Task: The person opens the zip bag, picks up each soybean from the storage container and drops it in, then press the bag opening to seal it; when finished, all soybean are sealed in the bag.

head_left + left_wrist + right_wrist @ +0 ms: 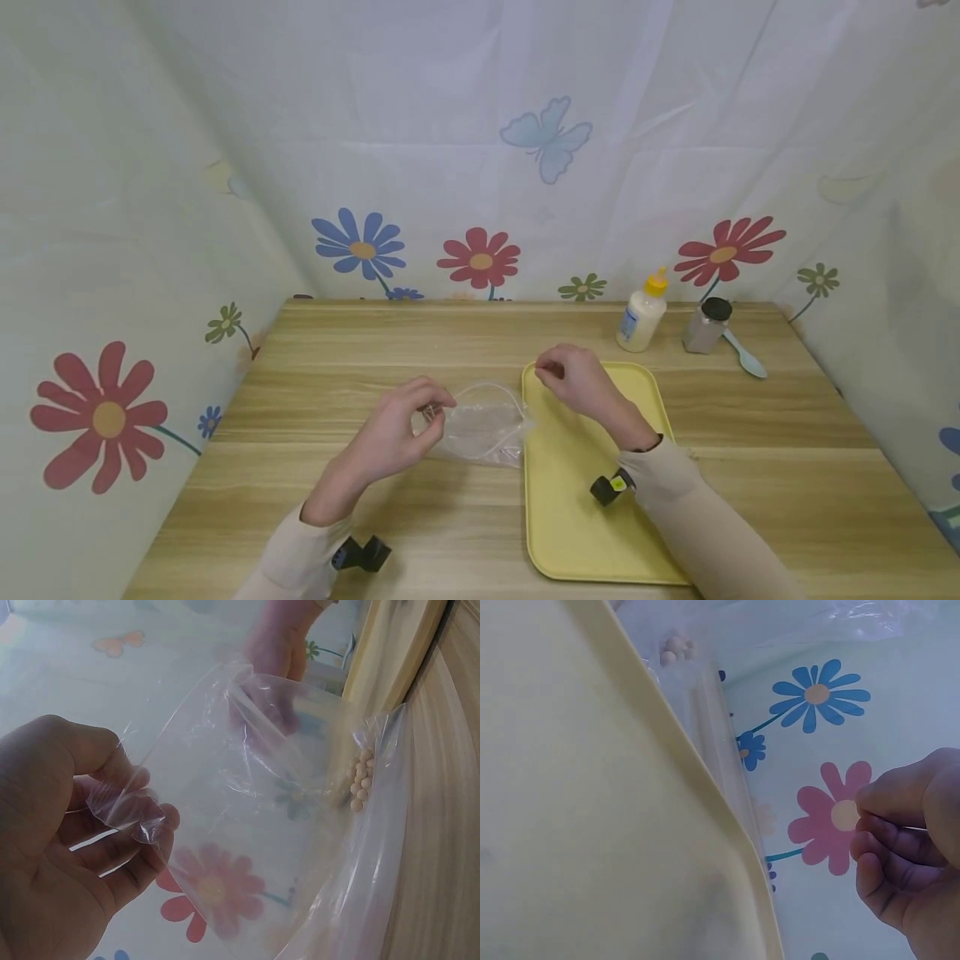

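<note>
Thumb and fingers of my left hand (396,429) hold the edge of a clear plastic bag (480,429) over the table, left of the tray. In the left wrist view the crumpled film shows between the fingers, and the bag's mouth stands wide. A cluster of small beige beads (361,778) lies at the bottom of the bag. My right hand (581,379) is above the far left corner of the yellow tray (577,533), just right of the bag and apart from it. Its thumb and fingertips meet, with nothing visible between them in the right wrist view.
Behind the tray stand a white bottle with a yellow nozzle (641,321) and a clear jar with a black lid (707,327). A pale blue spoon (746,356) lies beside the jar. A flowered curtain (420,150) surrounds the wooden table (337,358).
</note>
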Available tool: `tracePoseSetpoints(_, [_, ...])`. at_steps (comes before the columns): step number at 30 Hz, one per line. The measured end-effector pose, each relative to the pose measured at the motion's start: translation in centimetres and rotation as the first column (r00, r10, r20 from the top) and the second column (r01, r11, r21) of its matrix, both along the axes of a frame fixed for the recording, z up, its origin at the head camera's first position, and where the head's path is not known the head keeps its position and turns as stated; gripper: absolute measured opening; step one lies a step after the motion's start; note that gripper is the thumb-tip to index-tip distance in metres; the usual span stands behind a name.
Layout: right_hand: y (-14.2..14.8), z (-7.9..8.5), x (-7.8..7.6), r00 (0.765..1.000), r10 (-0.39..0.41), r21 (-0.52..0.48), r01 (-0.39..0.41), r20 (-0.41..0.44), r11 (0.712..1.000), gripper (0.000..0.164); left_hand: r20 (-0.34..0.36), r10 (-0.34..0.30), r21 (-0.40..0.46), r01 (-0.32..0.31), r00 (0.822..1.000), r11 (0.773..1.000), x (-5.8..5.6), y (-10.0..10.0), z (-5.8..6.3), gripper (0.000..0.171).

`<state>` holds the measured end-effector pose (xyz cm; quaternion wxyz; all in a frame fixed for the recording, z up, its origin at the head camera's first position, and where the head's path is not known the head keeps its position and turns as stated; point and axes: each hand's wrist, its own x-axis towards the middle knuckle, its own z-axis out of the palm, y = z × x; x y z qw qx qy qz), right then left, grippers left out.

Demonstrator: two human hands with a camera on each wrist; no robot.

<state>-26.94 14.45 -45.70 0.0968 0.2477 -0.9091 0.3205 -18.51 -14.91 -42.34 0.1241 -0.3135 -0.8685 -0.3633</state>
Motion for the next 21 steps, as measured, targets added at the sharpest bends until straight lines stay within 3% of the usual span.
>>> tracePoseSetpoints(13, [0.1, 1.0, 1.3, 0.997, 0.027, -0.075, -0.033, -0.076, 0.997, 0.006, 0.003, 0.003, -0.001, -0.003, 1.0, 1.0, -0.2, 0.0, -0.1, 0.018])
tracePoseSetpoints(21, [0.1, 1.1, 2.1, 0.977, 0.081, -0.188, -0.12, -0.199, 0.975, 0.004, 0.004, -0.007, 0.009, 0.007, 1.0, 1.0, -0.2, 0.0, -0.2, 0.018])
